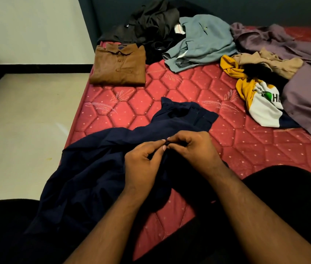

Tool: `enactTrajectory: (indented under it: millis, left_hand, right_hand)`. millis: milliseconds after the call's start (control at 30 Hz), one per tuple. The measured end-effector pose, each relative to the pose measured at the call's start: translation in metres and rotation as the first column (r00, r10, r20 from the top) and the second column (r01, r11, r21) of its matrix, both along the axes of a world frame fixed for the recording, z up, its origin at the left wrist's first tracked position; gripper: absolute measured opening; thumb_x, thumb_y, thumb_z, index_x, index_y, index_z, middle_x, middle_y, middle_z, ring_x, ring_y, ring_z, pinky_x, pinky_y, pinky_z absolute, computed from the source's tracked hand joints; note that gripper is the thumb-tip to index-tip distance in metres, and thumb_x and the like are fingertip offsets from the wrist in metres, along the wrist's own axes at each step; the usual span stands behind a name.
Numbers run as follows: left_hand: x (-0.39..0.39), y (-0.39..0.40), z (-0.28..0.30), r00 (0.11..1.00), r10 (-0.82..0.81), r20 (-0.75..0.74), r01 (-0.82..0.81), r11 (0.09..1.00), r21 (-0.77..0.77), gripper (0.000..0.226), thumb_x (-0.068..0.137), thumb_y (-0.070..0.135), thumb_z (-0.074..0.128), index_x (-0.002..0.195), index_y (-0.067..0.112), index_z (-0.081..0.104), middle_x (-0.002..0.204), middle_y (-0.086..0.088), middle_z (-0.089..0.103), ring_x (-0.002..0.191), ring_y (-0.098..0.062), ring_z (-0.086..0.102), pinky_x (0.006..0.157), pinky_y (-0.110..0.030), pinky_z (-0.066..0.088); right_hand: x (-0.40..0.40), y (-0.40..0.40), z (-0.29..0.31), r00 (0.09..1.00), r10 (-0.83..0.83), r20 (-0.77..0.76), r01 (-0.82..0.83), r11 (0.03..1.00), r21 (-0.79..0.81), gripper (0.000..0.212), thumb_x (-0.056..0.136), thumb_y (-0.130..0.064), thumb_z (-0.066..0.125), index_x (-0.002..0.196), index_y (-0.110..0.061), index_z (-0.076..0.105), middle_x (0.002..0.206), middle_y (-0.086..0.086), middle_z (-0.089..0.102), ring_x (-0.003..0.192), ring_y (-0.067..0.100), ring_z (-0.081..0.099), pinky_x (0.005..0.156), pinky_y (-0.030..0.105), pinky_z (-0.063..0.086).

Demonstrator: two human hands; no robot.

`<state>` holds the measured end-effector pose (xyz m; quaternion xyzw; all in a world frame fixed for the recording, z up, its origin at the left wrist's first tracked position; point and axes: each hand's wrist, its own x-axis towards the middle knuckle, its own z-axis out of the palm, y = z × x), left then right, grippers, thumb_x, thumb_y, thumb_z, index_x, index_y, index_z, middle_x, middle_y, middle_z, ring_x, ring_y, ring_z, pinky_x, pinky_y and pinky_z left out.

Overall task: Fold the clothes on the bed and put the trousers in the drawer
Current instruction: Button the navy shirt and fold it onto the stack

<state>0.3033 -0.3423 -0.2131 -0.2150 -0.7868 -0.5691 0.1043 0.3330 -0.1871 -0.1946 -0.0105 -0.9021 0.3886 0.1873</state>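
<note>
I am looking down at the bed (227, 149), its red quilted mattress filling the middle of the frame. My left hand (143, 164) and right hand (194, 149) are meeting at centre frame, both pinching a small spot on the navy shirt (97, 168); what sits between the fingertips is too small and dark for me to make out. The shirt is lying rumpled from its collar at centre down to the lower left, where it is draping over my dark-clad knee and its lower end is getting lost in shadow.

At upper left a brown shirt (118, 65) is lying folded flat. Behind it, a black heap (150, 23) is blending into the dark wall, so I cannot tell whether trousers are in it. A grey-blue garment (204, 40) is lying crumpled at top centre. At upper right, purple clothes (307, 100) are running off the frame edge, partly covering a yellow and white shirt (259, 105) and a beige garment (276, 65).
</note>
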Motion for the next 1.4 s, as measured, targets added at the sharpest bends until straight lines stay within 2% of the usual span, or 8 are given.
enactTrajectory:
  millis: [233,467,700,833,967,1133,1267,1400]
  left_hand:
    - [0.003,-0.001,-0.010,0.999,-0.033,-0.025,0.033,0.999,-0.008,0.020,0.082,0.004,0.071,0.099,0.011,0.078,0.098,0.008,0.073,0.092,0.002,0.067,0.087,-0.013,0.048]
    - [-0.005,0.000,-0.002,0.887,-0.229,0.401,0.235,0.971,0.034,0.015,0.096,0.006,0.056,0.091,0.006,0.070,0.082,0.006,0.067,0.073,-0.001,0.061,0.072,-0.019,0.048]
    - [-0.044,-0.025,0.015,0.722,-0.283,0.632,0.520,0.824,-0.225,0.042,0.100,0.040,0.049,0.084,0.006,0.067,0.068,-0.001,0.052,0.057,-0.012,0.042,0.053,-0.029,0.035]
    - [-0.101,-0.047,0.006,0.906,-0.100,0.412,0.358,0.702,-0.616,0.075,0.095,0.018,0.060,0.156,0.013,0.016,0.157,-0.015,0.029,0.142,-0.024,0.033,0.112,-0.039,0.034]
    - [-0.116,-0.060,0.001,0.979,0.033,0.201,0.083,0.835,-0.544,0.098,0.088,0.005,0.064,0.156,0.021,-0.004,0.164,-0.009,-0.003,0.149,-0.031,0.010,0.118,-0.042,0.016]
    - [-0.089,-0.081,-0.030,0.975,-0.197,0.103,0.222,0.873,-0.435,0.053,0.085,0.024,0.062,0.136,0.012,0.053,0.138,-0.004,0.052,0.130,-0.023,0.049,0.108,-0.011,0.028]
    - [-0.069,-0.103,-0.040,0.909,-0.267,0.319,0.409,0.719,-0.562,0.104,0.070,0.087,0.040,0.146,0.018,0.042,0.147,0.001,0.046,0.133,-0.009,0.042,0.114,-0.024,0.028]
    - [-0.050,-0.117,-0.025,0.833,-0.117,0.541,0.538,0.406,-0.739,0.128,0.046,0.101,0.034,0.153,0.043,-0.007,0.163,0.014,-0.002,0.151,-0.013,0.000,0.117,-0.062,0.010]
  right_hand:
    - [0.003,-0.007,-0.002,0.994,-0.069,0.082,0.056,0.987,0.153,0.024,0.078,-0.038,0.052,0.080,-0.020,0.068,0.078,-0.006,0.071,0.073,0.016,0.067,0.064,0.040,0.054]
    - [0.003,-0.015,-0.001,0.977,-0.133,-0.167,0.201,0.830,0.521,0.015,0.077,-0.028,0.052,0.074,-0.016,0.062,0.084,0.002,0.055,0.075,0.025,0.051,0.064,0.036,0.034]
    - [0.004,0.008,0.006,0.974,0.142,0.177,-0.159,0.984,0.081,0.012,0.081,-0.021,0.055,0.087,-0.011,0.059,0.077,-0.011,0.058,0.073,0.001,0.055,0.071,0.022,0.045]
    - [0.010,0.028,0.011,0.845,0.195,0.499,-0.322,0.929,0.182,0.024,0.086,0.000,0.058,0.104,-0.009,0.071,0.100,-0.013,0.068,0.094,-0.005,0.059,0.084,0.011,0.040]
    - [0.018,0.038,0.000,0.521,0.139,0.842,-0.444,0.887,0.128,0.027,0.078,-0.044,0.067,0.095,-0.025,0.074,0.090,-0.011,0.072,0.086,0.007,0.067,0.080,0.032,0.052]
    - [0.001,0.015,0.006,0.887,0.135,0.442,-0.159,0.987,0.018,0.010,0.085,-0.034,0.069,0.091,-0.028,0.074,0.091,-0.009,0.068,0.086,0.006,0.063,0.083,0.025,0.048]
    - [-0.001,-0.015,-0.007,0.731,0.261,0.630,-0.414,0.904,0.106,0.037,0.083,-0.030,0.074,0.117,-0.016,0.068,0.110,-0.001,0.067,0.103,0.011,0.060,0.092,0.021,0.044]
    - [0.007,-0.007,-0.004,0.511,0.184,0.840,-0.459,0.884,0.085,0.020,0.072,-0.031,0.082,0.079,-0.023,0.065,0.073,-0.011,0.063,0.072,0.006,0.059,0.063,0.019,0.045]
